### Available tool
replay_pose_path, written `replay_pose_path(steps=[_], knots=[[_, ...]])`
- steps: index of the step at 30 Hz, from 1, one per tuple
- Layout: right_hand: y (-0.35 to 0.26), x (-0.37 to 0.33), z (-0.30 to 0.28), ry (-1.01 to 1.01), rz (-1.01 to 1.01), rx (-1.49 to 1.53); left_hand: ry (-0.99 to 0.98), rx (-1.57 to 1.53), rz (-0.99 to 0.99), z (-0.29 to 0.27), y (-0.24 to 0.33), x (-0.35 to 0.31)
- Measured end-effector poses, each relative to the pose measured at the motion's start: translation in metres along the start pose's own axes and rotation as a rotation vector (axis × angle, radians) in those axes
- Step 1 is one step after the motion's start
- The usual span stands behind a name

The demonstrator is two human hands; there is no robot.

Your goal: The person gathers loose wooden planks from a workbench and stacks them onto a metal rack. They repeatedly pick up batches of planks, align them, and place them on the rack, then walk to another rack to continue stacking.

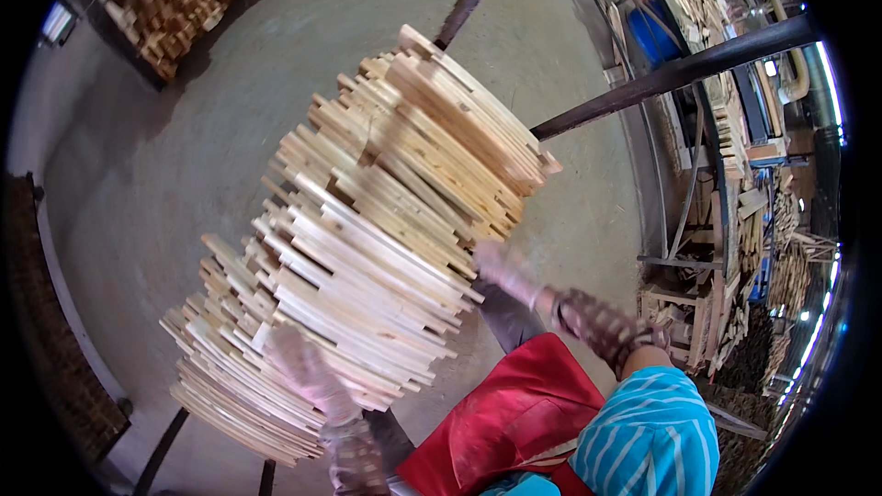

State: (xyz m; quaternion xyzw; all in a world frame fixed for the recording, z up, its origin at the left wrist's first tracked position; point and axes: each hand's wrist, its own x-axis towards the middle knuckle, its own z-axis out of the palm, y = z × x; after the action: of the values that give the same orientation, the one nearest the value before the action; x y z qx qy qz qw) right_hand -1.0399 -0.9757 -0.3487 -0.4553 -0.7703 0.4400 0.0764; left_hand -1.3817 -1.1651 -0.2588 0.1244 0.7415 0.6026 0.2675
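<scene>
A large pile of pale wooden strips (358,262) lies in layers in front of me, their ends uneven. My left hand (310,375), in a light glove, rests over the near-left strips with its fingers stretched out and somewhat blurred. At the right-hand ends of the strips is my right hand (503,268), also gloved. Motion smears its fingers, so I cannot make out whether they grip a strip. Patterned sleeve covers sit on both forearms.
Dark metal bars (680,73) extend from the pile's far side. Stacked wood (188,9) stands at the far left, with another dark stack (55,340) at the left edge. On the right are a metal-framed bench (684,211), a blue drum (654,32) and more timber.
</scene>
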Motion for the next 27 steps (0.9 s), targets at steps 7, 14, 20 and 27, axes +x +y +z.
replay_pose_path(steps=[7,14,20,27], knots=[[0.137,0.187,-0.149,0.55,0.48,-0.281,-0.59,-0.192,-0.42,0.314,0.0,-0.007],[0.177,0.264,-0.194,0.245,0.484,-0.023,-0.369,0.504,-0.288,0.54,-0.047,0.077],[0.194,0.264,-0.177,0.111,0.486,0.066,-0.034,0.449,-0.394,0.605,-0.052,0.124],[0.187,0.268,-0.21,-0.02,0.48,0.257,-0.038,0.347,-0.387,0.585,-0.072,0.132]])
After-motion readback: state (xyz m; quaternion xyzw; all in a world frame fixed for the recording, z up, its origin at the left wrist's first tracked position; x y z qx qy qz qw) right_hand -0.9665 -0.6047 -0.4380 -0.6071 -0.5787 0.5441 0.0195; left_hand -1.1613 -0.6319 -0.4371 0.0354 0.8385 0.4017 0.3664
